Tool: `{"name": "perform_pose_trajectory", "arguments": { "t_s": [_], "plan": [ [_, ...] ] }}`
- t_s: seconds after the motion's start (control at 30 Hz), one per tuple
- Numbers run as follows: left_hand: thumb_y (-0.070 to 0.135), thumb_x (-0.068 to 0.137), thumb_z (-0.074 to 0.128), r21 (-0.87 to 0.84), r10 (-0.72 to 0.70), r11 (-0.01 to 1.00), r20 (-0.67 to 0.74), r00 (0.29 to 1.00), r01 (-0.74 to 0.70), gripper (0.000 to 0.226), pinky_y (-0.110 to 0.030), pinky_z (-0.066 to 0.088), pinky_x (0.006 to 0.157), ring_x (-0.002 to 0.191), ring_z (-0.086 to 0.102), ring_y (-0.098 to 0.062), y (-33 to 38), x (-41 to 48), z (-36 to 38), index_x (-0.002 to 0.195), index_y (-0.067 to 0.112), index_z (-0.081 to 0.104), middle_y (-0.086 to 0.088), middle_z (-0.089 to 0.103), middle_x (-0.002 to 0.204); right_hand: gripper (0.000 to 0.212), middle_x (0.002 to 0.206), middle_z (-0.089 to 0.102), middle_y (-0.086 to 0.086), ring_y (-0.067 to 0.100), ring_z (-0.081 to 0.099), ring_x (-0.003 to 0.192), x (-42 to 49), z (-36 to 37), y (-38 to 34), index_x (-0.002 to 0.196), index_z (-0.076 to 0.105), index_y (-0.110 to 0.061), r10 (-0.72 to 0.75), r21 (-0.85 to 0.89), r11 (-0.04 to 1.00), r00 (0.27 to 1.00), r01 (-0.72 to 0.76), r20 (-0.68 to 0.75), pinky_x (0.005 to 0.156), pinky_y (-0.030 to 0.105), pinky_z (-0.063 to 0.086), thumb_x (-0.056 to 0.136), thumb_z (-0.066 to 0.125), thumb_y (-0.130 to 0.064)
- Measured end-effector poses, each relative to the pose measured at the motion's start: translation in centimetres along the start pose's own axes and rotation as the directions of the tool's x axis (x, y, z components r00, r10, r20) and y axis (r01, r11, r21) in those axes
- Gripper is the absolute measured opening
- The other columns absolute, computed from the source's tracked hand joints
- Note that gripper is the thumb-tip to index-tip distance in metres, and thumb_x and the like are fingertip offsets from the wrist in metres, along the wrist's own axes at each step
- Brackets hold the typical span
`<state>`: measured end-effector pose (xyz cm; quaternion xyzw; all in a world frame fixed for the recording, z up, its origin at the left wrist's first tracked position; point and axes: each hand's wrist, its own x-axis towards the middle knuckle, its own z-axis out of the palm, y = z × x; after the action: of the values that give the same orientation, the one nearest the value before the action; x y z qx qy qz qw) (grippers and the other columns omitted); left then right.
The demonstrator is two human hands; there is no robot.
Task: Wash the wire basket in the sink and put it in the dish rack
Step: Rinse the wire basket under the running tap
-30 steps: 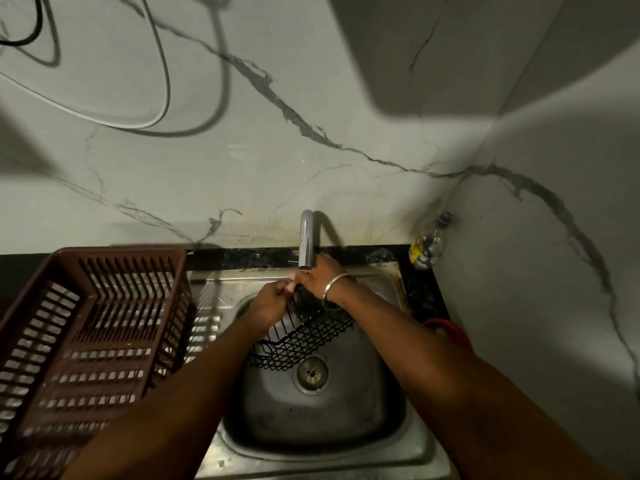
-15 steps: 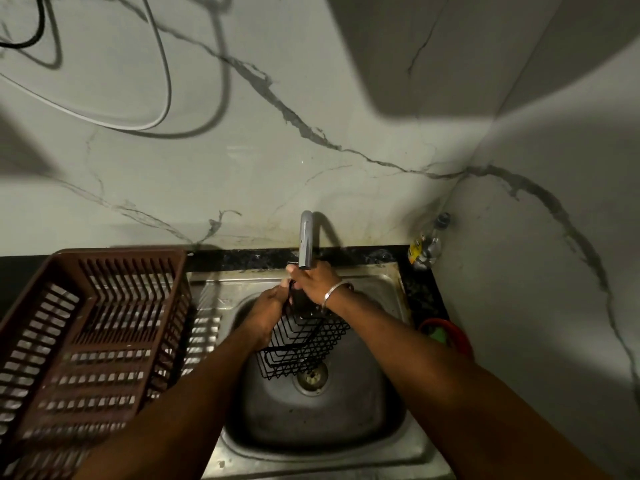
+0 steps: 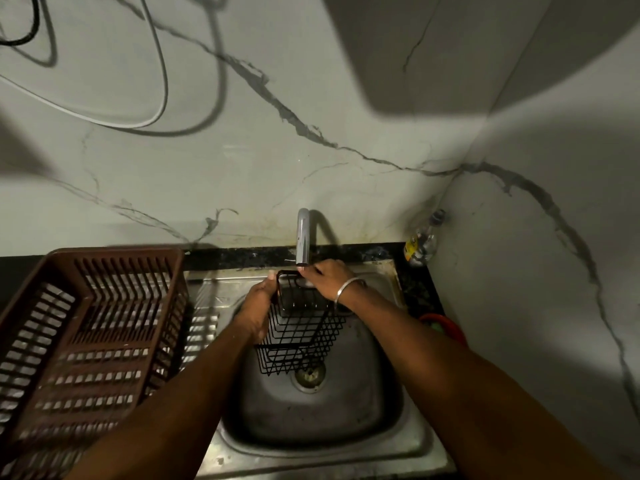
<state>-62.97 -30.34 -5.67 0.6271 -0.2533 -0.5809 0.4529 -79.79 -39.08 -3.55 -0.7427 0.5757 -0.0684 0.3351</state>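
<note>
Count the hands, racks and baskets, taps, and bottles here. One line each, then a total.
Hands: 2 (left hand, right hand)
Racks and baskets: 2 (dish rack, wire basket)
Taps: 1 (faucet)
Bottles: 1 (bottle)
Total: 6

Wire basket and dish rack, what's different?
The wire basket is black wire; the dish rack is brown slatted plastic. The wire basket is smaller, the dish rack larger. The wire basket is held tilted over the sink by the left hand and right hand; the dish rack sits beside it. Both are open-topped.
</note>
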Motion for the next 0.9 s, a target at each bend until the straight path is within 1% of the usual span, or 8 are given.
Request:
{"name": "perform_pose_trajectory", "arguments": {
  "t_s": [0.13, 0.2, 0.27, 0.47, 0.53, 0.63, 0.77, 0.9],
  "plan": [
    [0.061, 0.108, 0.043, 0.110, 0.077, 0.991, 0.018, 0.997, -0.079, 0.063, -0.027, 0.054, 0.073, 0.071, 0.071, -0.011, 0.8, 0.3, 0.7, 0.087, 0.012, 0.077, 0.000, 0.078, 0.082, 0.063, 0.093, 0.070, 0.010, 0.027, 0.068, 0.087, -0.6, 0.3, -2.3, 0.117, 0.072, -0.015, -0.150, -0.278, 0.949, 0.989, 0.148, 0.015, 0.076, 0.038, 0.056, 0.106, 0.031, -0.061],
    [0.064, 0.100, 0.059, 0.169, 0.152, 0.974, -0.005, 0.988, -0.149, 0.067, -0.033, 0.051, 0.076, 0.067, 0.062, -0.022, 0.6, 0.7, 0.8, 0.086, 0.001, 0.075, -0.013, 0.075, 0.079, 0.058, 0.105, 0.072, 0.017, 0.033, 0.068, 0.098, -0.8, 0.1, -2.7, 0.122, 0.071, -0.013, -0.206, -0.386, 0.905, 0.978, 0.180, -0.027, 0.086, 0.045, 0.057, 0.110, 0.030, -0.052],
    [0.058, 0.101, 0.063, 0.195, 0.189, 0.965, -0.052, 0.981, -0.176, 0.063, -0.033, 0.052, 0.070, 0.065, 0.060, -0.022, 0.5, 0.9, 0.8, 0.089, -0.003, 0.075, -0.023, 0.073, 0.077, 0.057, 0.098, 0.074, 0.018, 0.033, 0.070, 0.092, -0.4, 0.1, -1.9, 0.111, 0.076, -0.008, -0.193, -0.300, 0.941, 0.976, 0.155, -0.101, 0.082, 0.043, 0.058, 0.108, 0.039, -0.052],
    [0.044, 0.106, 0.061, 0.257, 0.207, 0.951, -0.121, 0.971, -0.171, 0.047, -0.025, 0.043, 0.050, 0.043, 0.045, -0.007, 1.4, 0.9, 0.8, 0.070, 0.014, 0.065, 0.003, 0.055, 0.052, 0.051, 0.101, 0.074, 0.014, 0.033, 0.068, 0.096, -0.6, 1.2, -2.0, 0.104, 0.076, -0.014, -0.124, -0.215, 0.972, 0.981, 0.090, -0.148, 0.088, 0.045, 0.055, 0.106, 0.041, -0.050],
    [0.045, 0.105, 0.063, 0.222, 0.175, 0.964, -0.116, 0.978, -0.146, 0.045, -0.023, 0.051, 0.056, 0.052, 0.057, -0.007, 1.2, 0.9, 0.1, 0.083, 0.008, 0.075, -0.004, 0.069, 0.066, 0.050, 0.097, 0.074, 0.013, 0.029, 0.068, 0.090, -1.1, 1.2, -1.9, 0.099, 0.075, -0.014, -0.236, -0.169, 0.961, 0.966, 0.217, -0.102, 0.082, 0.042, 0.056, 0.106, 0.043, -0.051],
    [0.060, 0.095, 0.070, 0.159, 0.115, 0.984, -0.195, 0.974, -0.084, 0.057, -0.048, 0.064, 0.080, 0.072, 0.067, -0.024, 1.4, 0.6, -1.1, 0.088, 0.004, 0.074, -0.010, 0.075, 0.081, 0.036, 0.077, 0.068, 0.001, 0.018, 0.065, 0.073, -0.8, 0.8, 0.3, 0.082, 0.069, -0.022, -0.043, 0.263, 0.963, 0.998, 0.056, -0.054, 0.070, 0.034, 0.054, 0.101, 0.057, -0.051],
    [0.039, 0.106, 0.063, 0.152, 0.087, 0.987, -0.240, 0.967, -0.051, 0.039, -0.027, 0.056, 0.052, 0.055, 0.064, -0.013, 2.7, -0.9, -0.9, 0.092, 0.003, 0.068, 0.001, 0.066, 0.059, 0.024, 0.084, 0.062, 0.001, 0.017, 0.058, 0.076, -0.9, 1.2, 0.2, 0.096, 0.064, -0.021, 0.056, 0.535, 0.844, 0.998, -0.051, 0.007, 0.070, 0.033, 0.049, 0.103, 0.056, -0.043],
    [0.055, 0.107, 0.053, 0.505, 0.274, 0.847, -0.141, 0.951, -0.169, 0.057, -0.033, 0.048, 0.068, 0.067, 0.063, -0.023, 2.6, -0.7, -1.7, 0.074, 0.011, 0.067, -0.005, 0.069, 0.069, 0.038, 0.094, 0.070, 0.006, 0.021, 0.064, 0.084, -0.5, 1.5, -1.5, 0.116, 0.070, -0.013, 0.001, 0.447, 0.895, 1.000, -0.001, -0.001, 0.077, 0.036, 0.055, 0.104, 0.054, -0.046]
  ]
}}
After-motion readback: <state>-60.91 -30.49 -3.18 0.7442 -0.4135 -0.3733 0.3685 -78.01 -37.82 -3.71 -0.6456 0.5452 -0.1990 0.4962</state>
